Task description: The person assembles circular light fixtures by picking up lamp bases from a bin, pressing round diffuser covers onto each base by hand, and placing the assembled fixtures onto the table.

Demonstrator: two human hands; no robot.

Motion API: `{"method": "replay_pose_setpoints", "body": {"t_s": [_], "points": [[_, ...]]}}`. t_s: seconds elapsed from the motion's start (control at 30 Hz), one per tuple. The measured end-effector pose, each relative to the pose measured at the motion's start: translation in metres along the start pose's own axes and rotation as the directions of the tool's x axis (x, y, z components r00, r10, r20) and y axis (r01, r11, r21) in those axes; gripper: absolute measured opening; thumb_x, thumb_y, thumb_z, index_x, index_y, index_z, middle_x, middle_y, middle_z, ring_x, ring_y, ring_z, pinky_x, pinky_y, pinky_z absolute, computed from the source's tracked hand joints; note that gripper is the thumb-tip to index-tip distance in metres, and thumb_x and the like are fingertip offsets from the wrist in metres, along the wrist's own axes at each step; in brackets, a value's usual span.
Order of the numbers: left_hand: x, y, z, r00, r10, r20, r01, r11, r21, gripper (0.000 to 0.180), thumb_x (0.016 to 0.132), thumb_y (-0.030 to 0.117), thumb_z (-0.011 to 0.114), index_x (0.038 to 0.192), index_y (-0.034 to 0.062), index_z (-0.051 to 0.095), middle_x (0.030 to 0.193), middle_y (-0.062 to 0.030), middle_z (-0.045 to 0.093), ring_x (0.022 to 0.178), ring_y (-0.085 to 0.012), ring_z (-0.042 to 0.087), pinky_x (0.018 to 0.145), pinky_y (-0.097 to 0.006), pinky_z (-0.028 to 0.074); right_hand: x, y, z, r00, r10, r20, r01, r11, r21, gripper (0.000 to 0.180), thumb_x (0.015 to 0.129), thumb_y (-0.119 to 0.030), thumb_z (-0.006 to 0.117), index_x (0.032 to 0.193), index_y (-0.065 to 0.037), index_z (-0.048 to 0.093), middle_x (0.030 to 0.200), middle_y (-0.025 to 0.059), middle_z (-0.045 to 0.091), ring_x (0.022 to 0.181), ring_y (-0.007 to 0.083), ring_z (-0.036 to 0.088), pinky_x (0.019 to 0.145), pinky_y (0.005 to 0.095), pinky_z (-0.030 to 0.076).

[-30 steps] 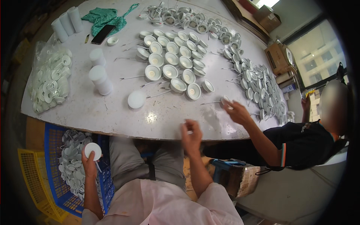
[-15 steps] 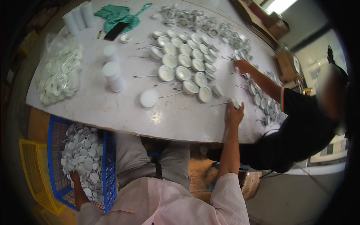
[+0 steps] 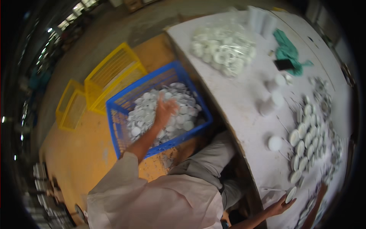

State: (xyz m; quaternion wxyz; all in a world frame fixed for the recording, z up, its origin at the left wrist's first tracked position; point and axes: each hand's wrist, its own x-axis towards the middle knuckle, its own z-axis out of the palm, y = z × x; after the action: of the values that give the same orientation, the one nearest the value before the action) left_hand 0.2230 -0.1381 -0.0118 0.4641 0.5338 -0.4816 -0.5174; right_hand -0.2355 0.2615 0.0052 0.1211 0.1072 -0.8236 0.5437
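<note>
Head view: since half a second ago we've swung left, bringing the blue basket (image 3: 142, 84) to nine o'clock, apparently attending to its white discs (image 3: 187, 110); our left hand (image 3: 165, 110) spreads over them. Between four and five, our right hand (image 3: 280, 206) pinches a wired lamp cup (image 3: 291, 194).
</note>
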Motion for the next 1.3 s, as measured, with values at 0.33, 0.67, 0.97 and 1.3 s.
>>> {"method": "replay_pose_setpoints", "body": {"t_s": [0.33,0.67,0.97,1.3], "points": [[0.046,-0.033,-0.151,0.804,-0.245,-0.542,0.288,0.958,-0.006,0.045,0.086,0.009,0.058,0.129,-0.0029,0.047,0.112,-0.0152,0.062,0.084,-0.0249,0.066,0.061,-0.033,0.054,-0.067,-0.068,0.119,0.799,-0.419,0.431,0.392,0.907,0.154,0.064,0.083,0.0,0.062,0.141,0.002,0.037,0.144,0.0164,0.041,0.13,0.0279,0.043,0.109,0.0395,0.032],[-0.097,0.045,0.144,0.39,0.043,0.92,0.028,0.998,-0.059,0.1,0.066,0.006,0.084,0.146,0.0047,0.024,0.137,-0.0114,0.044,0.129,-0.02,0.042,0.105,-0.035,0.037,-0.137,-0.137,0.149,0.528,-0.57,0.63,0.272,0.816,0.51,0.08,0.062,-0.011,0.081,0.132,0.003,0.045,0.118,0.021,0.057,0.106,0.0329,0.059,0.091,0.0382,0.046],[-0.097,0.027,0.174,0.38,0.042,0.924,0.074,0.994,-0.076,0.091,0.066,0.011,0.086,0.139,0.0033,0.034,0.129,-0.0114,0.052,0.12,-0.0207,0.051,0.101,-0.035,0.043,-0.103,-0.147,0.127,0.431,-0.514,0.741,0.289,0.857,0.427,0.064,0.072,0.0,0.073,0.131,0.001,0.048,0.119,0.0189,0.057,0.104,0.0285,0.06,0.09,0.0349,0.048],[-0.113,0.016,0.176,0.35,0.084,0.933,-0.066,0.996,-0.064,0.082,0.07,0.0,0.08,0.137,0.0005,0.033,0.118,-0.0107,0.06,0.101,-0.0207,0.065,0.09,-0.035,0.051,-0.009,-0.087,0.189,0.851,0.063,0.521,0.074,0.969,-0.237,0.039,0.076,-0.032,0.075,0.094,0.001,0.063,0.074,0.0075,0.064,0.069,0.0179,0.062,0.067,0.0302,0.049]]}}
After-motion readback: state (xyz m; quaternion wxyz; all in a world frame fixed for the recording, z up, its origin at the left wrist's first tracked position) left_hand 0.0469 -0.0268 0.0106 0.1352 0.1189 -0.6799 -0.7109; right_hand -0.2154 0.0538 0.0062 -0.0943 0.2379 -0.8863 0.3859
